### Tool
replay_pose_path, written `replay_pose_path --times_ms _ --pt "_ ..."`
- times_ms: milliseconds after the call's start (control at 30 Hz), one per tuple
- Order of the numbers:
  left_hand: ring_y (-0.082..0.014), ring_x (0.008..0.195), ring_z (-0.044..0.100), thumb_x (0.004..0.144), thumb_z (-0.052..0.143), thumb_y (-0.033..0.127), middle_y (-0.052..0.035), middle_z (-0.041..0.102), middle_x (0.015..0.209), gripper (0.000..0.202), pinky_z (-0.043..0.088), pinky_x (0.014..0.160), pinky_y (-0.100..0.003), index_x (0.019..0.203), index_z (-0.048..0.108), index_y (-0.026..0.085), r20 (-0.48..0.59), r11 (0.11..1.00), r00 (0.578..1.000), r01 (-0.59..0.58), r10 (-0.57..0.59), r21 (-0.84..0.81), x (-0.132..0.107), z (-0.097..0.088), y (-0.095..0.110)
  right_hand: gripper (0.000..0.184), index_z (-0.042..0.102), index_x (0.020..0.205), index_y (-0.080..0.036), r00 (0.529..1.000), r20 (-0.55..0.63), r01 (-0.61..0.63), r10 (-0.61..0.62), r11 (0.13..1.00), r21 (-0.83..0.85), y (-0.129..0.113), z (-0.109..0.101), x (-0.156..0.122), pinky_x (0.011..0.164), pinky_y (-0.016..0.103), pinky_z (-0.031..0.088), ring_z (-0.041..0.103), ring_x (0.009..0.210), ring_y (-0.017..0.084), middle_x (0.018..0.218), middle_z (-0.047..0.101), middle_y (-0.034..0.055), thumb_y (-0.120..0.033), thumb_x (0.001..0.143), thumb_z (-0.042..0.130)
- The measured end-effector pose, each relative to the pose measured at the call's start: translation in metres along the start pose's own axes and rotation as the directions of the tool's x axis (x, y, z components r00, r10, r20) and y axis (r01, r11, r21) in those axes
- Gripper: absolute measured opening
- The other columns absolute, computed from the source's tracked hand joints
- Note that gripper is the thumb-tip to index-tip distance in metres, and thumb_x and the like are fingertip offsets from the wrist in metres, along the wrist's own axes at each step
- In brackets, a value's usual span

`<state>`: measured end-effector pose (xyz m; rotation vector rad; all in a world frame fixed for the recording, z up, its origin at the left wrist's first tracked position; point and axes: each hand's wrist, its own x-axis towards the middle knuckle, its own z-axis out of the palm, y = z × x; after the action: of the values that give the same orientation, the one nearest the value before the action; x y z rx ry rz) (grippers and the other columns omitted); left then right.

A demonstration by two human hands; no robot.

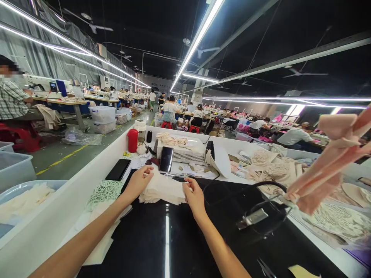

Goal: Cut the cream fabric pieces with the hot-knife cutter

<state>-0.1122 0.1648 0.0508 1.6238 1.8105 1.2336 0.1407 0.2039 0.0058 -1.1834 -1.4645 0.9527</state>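
Cream cloth in a loose stack (164,189) lies at the far part of the tabletop (139,247), just beyond the middle of the view; take it as the dial's centre. The left hand (140,181) is at its left edge, fingers curled in a narrow grip; the right hand (193,195) has thumb and forefinger near each other at the right edge. Whether either grip pinches the cloth I cannot tell, as fingertips and underside are partly hidden. Pink straps (333,166) towards three o'clock are blurred and cut off by the frame. At four, a pair of scissors or tweezers (265,268) runs off the bottom edge, too partial to name.

Cream pieces fill a blue basin (60,185) at nine o'clock, cropped on its left. Stacked clear tubs (102,114) stand between ten and eleven, their contents hard to make out. Near eleven are a red cup (132,140) and a white-lidded jar (140,131).

Glossy black, the tabletop mirrors a ceiling light and has raised white sides. A phone (166,159) is propped at twelve; green cord (106,193) lies at nine. Beyond, people sit among sewing machines under tube lights, and a yellow line crosses the floor (58,150).
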Motion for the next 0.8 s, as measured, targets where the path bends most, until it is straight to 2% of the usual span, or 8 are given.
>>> replay_pose_path --times_ms 100,233,367,500,567,667,800 --pt "-0.0217 0.097 0.069 0.102 0.066 0.037 -0.0072 0.069 0.115 0.029 0.06 0.088 -0.043 0.122 0.065 0.016 0.011 0.997 1.0 0.014 -0.015 0.071 0.008 0.01 -0.009 0.031 0.065 0.118 -0.016 1.0 -0.027 0.015 -0.017 0.998 -0.068 0.012 0.001 0.018 0.068 0.03 0.06 0.068 0.077 0.015 0.101 0.071 0.0043 -0.04 0.1 0.065" --pt "-0.0228 0.102 0.069 0.103 0.066 0.037 -0.0079 0.069 0.118 0.028 0.059 0.091 -0.044 0.122 0.066 0.016 0.045 0.989 0.999 0.022 -0.029 0.148 0.007 0.02 -0.022 0.03 0.066 0.121 -0.016 0.999 -0.038 0.029 -0.035 0.986 -0.163 0.028 -0.001 0.034 0.081 0.038 0.063 0.071 0.094 0.019 0.115 0.07 0.0073 -0.038 0.1 0.066" --pt "-0.0229 0.102 0.068 0.102 0.067 0.037 -0.0074 0.069 0.116 0.027 0.058 0.092 -0.045 0.118 0.067 0.016 0.098 0.979 0.994 0.027 -0.047 0.201 0.002 0.027 -0.032 0.028 0.067 0.116 -0.016 0.993 -0.068 0.073 -0.094 0.963 -0.26 0.038 -0.004 0.036 0.086 0.04 0.06 0.07 0.095 0.02 0.11 0.07 0.0061 -0.037 0.099 0.067" --pt "-0.0224 0.098 0.069 0.103 0.065 0.038 -0.0064 0.07 0.111 0.028 0.056 0.092 -0.045 0.12 0.066 0.016 0.114 0.977 0.993 0.012 -0.037 0.213 -0.002 0.024 -0.036 0.03 0.066 0.121 -0.018 0.978 -0.078 0.157 -0.192 0.932 -0.325 0.032 -0.008 0.018 0.087 0.042 0.056 0.066 0.086 0.022 0.11 0.069 0.0099 -0.035 0.097 0.058" --pt "-0.0225 0.098 0.069 0.102 0.06 0.034 -0.0065 0.07 0.11 0.026 0.055 0.092 -0.042 0.122 0.065 0.016 0.116 0.976 0.993 -0.01 -0.016 0.217 -0.005 0.019 -0.036 0.031 0.068 0.12 -0.021 0.971 -0.002 0.224 -0.238 0.915 -0.337 0.023 -0.007 0.005 0.084 0.04 0.054 0.066 0.082 0.023 0.11 0.07 0.0093 -0.034 0.097 0.053" --pt "-0.0236 0.103 0.069 0.098 0.05 0.029 -0.0082 0.071 0.113 0.033 0.052 0.093 -0.037 0.125 0.065 0.017 0.11 0.969 0.993 -0.061 0.035 0.238 -0.011 0.007 -0.031 0.025 0.073 0.108 -0.025 0.934 0.186 0.352 -0.306 0.88 -0.319 0.011 0.0 -0.011 0.092 0.038 0.052 0.069 0.097 0.024 0.107 0.074 0.0054 -0.025 0.098 0.05" --pt "-0.0249 0.095 0.071 0.095 0.043 0.04 -0.0073 0.073 0.11 0.04 0.051 0.087 -0.035 0.119 0.07 0.023 0.085 0.95 0.993 -0.109 0.087 0.293 -0.026 -0.022 -0.019 0.03 0.074 0.105 -0.025 0.873 0.349 0.449 -0.341 0.841 -0.301 0.002 0.009 -0.025 0.097 0.039 0.051 0.068 0.107 0.026 0.109 0.076 0.0062 -0.013 0.095 0.048"
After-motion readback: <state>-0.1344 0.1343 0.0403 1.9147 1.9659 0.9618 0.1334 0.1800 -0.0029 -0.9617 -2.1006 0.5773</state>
